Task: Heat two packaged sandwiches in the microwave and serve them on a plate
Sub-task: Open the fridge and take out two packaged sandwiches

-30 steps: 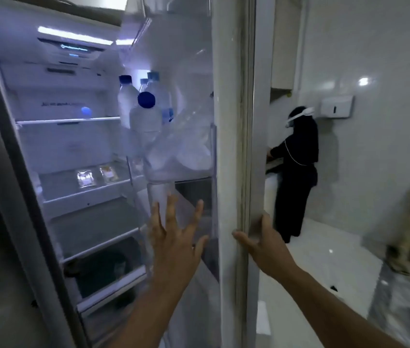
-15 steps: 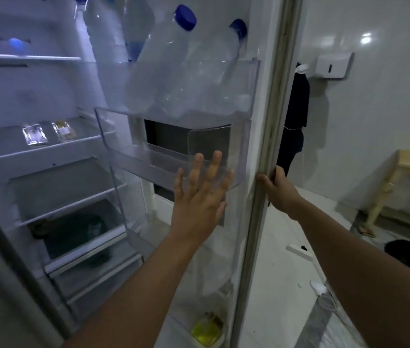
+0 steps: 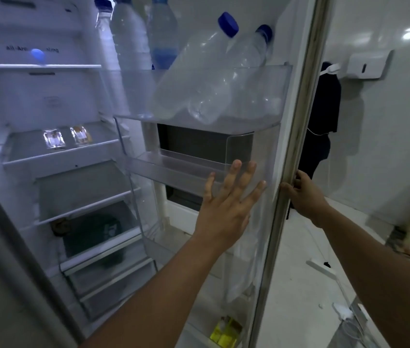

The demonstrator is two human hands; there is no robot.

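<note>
At the far left the refrigerator (image 3: 48, 101) stands open and its inside is lit. On a glass shelf (image 3: 55, 156) in the middle of it lie two packaged sandwiches. The left sandwich (image 3: 53, 139) is in a clear wrap that shines. The right sandwich (image 3: 81, 135) lies just beside it and looks more brown. The two are near to each other, but I cannot tell if they touch. Lower down, behind a clear front, there is a dark drawer (image 3: 93, 234).

More to the right is the open fridge door (image 3: 297, 121), seen from its inner side. Its upper door bin (image 3: 261, 96) holds several water bottles (image 3: 199, 79) with blue caps. Some of them stand upright and two lean to the right. Under it there is a second clear bin (image 3: 173, 169). At the bottom of the door there is a yellow package (image 3: 226, 331).

The left hand (image 3: 226, 204) is flat against the clear plastic of the door bins. Its fingers (image 3: 234, 172) are straight and spread wide, and they hold nothing. It is well apart from the sandwiches.

The right hand (image 3: 304, 194) is at the outer edge of the door, and its fingers are curled around this edge.

At the far right a person in dark clothes (image 3: 324, 109) stands near the white wall, under a white dispenser (image 3: 367, 65). The floor (image 3: 299, 297) is pale, with a cable lying on it.
</note>
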